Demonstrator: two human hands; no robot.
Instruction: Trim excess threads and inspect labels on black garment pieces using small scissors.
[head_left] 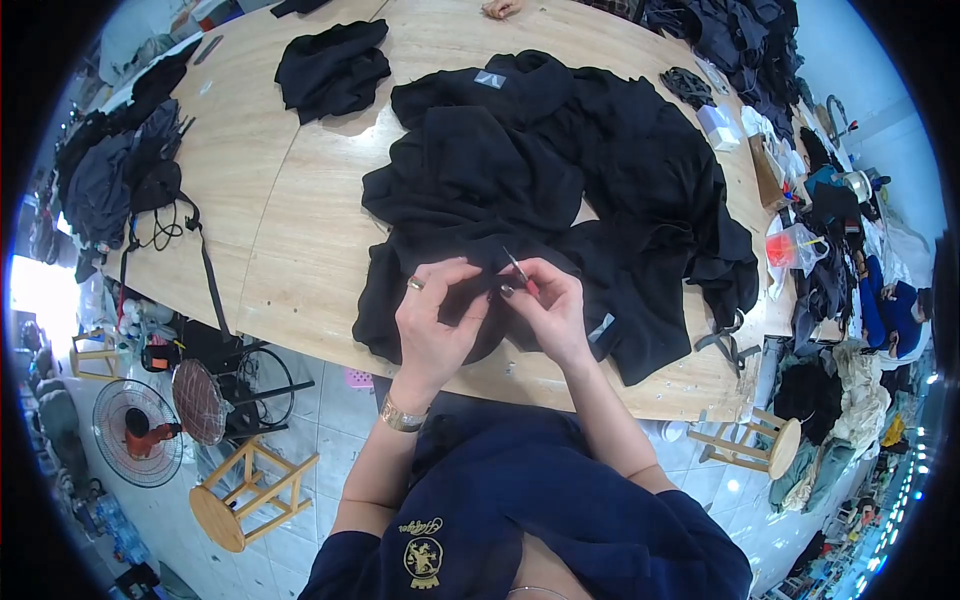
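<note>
A large heap of black garments (480,165) covers the wooden table (290,240) in front of me. My left hand (435,315) is closed at the heap's near side, thumb and fingers pinching the black cloth. Close beside it, my right hand (550,310) is closed around a small tool (514,265) with a thin pointed metal tip and a red part. The tip points up and left, just over the cloth; I cannot make out its exact kind. Pale labels (490,79) show on the fabric, one at the far side and one right of my right hand.
Another black cloth piece (333,70) lies at the far left, with dark garments and straps (125,185) along the left edge. A white and lilac box (718,128) and a plastic cup (795,247) stand at the right. Wooden stools (225,515) and a fan (138,432) are below the table.
</note>
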